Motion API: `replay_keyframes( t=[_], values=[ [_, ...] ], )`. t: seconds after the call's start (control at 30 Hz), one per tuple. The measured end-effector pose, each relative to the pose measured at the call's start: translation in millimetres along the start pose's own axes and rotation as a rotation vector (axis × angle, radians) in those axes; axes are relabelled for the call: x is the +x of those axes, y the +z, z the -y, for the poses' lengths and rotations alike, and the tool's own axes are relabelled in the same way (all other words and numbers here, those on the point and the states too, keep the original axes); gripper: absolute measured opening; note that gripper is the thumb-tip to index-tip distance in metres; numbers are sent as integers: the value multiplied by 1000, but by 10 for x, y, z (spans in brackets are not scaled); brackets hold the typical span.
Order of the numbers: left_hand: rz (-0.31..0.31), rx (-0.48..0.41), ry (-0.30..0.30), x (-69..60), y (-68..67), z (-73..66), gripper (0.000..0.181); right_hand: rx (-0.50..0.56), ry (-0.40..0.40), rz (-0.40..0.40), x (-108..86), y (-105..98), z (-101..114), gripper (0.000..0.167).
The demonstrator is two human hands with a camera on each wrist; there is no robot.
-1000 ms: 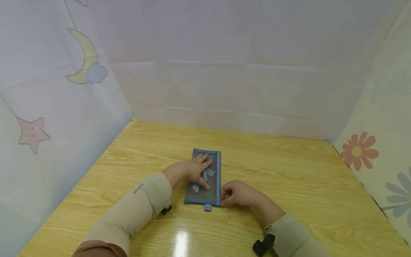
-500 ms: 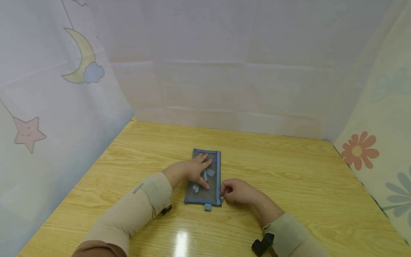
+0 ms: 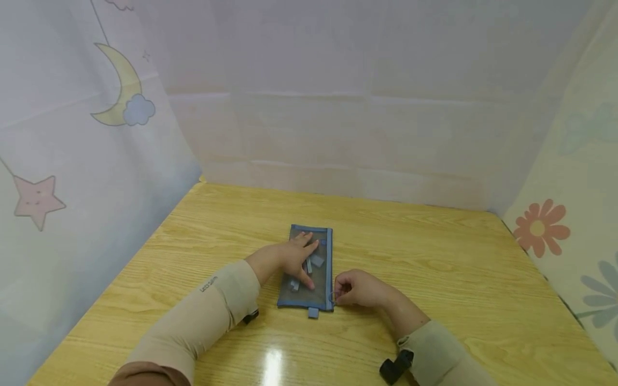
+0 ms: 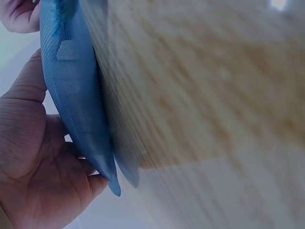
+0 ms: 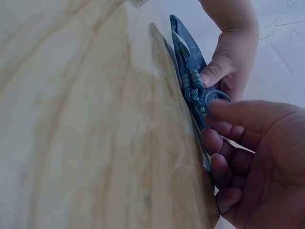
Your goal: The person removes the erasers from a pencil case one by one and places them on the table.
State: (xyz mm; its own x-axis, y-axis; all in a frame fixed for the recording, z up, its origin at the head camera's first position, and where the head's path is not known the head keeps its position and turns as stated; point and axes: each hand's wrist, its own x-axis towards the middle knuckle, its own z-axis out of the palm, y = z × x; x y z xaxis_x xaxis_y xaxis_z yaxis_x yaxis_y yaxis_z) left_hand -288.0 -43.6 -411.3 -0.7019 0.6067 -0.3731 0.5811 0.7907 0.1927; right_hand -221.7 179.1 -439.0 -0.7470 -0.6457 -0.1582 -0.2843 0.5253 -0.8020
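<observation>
- Right hand, nearest: thumb and forefinger pinch a thin ring beside the near right corner of the mesh pouch.
- Pouch: mid-worktop, wood stretching well away to left, right and far edges.
- Left hand: fingers spread over the pouch, gripping nothing.
- Right wrist view shows knotted cords; head view doesn't resolve them.
- Left wrist view alone bares the left palm.

Runs free over the table beyond the pouch; is blocked atop by left hand, alongside by right hand.
</observation>
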Motion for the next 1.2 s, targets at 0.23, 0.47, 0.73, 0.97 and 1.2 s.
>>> replay_keyframes(
  t=[0.23, 0.47, 0.73, 0.97, 1.2],
  values=[
    [-4, 14, -2, 10, 32, 7, 116, 32, 20, -21, 3, 22, 6, 11],
    [-5, 12, 4, 15, 44, 17, 115, -24, -4, -32, -15, -1, -16, 8],
    [-5, 31, 11, -24, 18, -13, 119, -24, -6, -38, -28, -24, -3, 9],
    [-8, 53, 9, -48, 1, -41, 122, -22, 0, -40, -13, -31, -15, 9],
    [-19, 118, 0, -19, 33, -47, 131, -26, 3, -39, -3, -41, -4, 11]
  ],
)
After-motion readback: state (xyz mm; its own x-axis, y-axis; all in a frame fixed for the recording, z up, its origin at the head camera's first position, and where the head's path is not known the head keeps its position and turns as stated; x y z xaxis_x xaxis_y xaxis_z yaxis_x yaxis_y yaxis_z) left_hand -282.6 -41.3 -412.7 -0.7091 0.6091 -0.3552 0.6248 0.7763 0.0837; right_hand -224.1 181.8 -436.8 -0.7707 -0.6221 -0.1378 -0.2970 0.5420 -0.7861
